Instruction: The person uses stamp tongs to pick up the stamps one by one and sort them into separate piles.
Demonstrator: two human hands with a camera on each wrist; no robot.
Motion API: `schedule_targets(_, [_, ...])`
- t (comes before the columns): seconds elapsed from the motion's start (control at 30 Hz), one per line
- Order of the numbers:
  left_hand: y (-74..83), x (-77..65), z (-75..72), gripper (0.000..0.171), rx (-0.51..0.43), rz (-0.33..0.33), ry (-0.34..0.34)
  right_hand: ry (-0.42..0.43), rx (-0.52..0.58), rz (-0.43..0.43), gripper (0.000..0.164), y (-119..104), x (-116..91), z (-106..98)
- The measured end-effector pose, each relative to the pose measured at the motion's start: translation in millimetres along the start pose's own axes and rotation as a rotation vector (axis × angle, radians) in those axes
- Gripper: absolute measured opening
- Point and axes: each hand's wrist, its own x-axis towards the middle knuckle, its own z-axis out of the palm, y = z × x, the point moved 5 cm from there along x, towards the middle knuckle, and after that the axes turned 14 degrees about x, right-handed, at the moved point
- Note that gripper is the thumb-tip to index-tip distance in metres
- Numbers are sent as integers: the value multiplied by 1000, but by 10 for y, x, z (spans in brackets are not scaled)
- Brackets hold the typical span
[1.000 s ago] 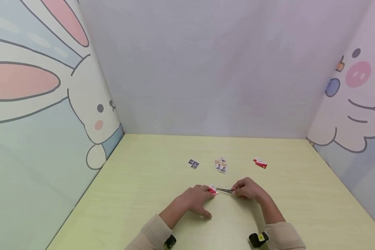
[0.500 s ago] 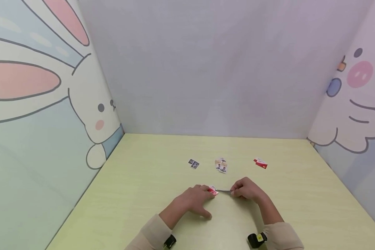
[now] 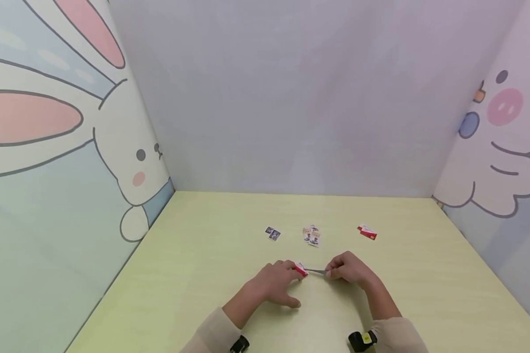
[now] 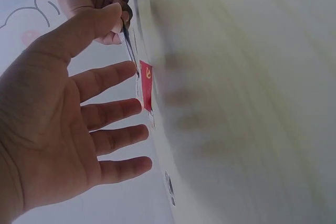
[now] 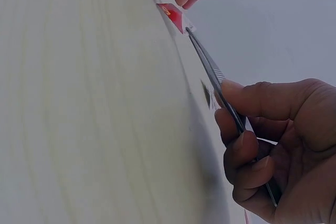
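Observation:
In the head view a small red-and-white stamp-like paper piece point(image 3: 301, 270) lies by the fingertips of my left hand point(image 3: 274, 283). That hand's fingers are spread and fairly straight, as the left wrist view also shows. My right hand point(image 3: 348, 267) holds a pair of metal tweezers point(image 5: 212, 74), thumb on one side and curled fingers on the other. The tweezers' tips meet the white edge of the red piece point(image 5: 173, 17); whether they pinch it is hard to tell. Part of the piece is hidden behind left fingers in the head view.
Farther back on the pale yellow table point(image 3: 194, 255) lie three small groups: dark picture pieces point(image 3: 273, 234), tan-and-white pieces point(image 3: 311, 236) and red-and-white pieces point(image 3: 368, 232). A grey back wall point(image 3: 300, 108) and printed side walls enclose the table.
The tweezers' tips have shifted slightly left, from just beside the red-and-white piece to its edge. The piece has turned a little. My left hand has stayed almost still.

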Motion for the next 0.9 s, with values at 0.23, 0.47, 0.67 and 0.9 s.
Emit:
schedule_targets(0.23, [17, -2, -51, 58, -18, -4, 12, 17, 7, 15, 7, -1, -21, -1])
schedule_targets(0.47, [48, 7, -58, 58, -47, -17, 8, 18, 12, 14, 8, 35, -45, 1])
schedule_targets(0.67, [74, 61, -53, 55, -83, -38, 19, 26, 20, 17, 9, 41, -103, -65])
schedule_targets(0.9, [75, 143, -58, 52, -69, -70, 3, 55, 14, 30, 10, 82, -162, -167])
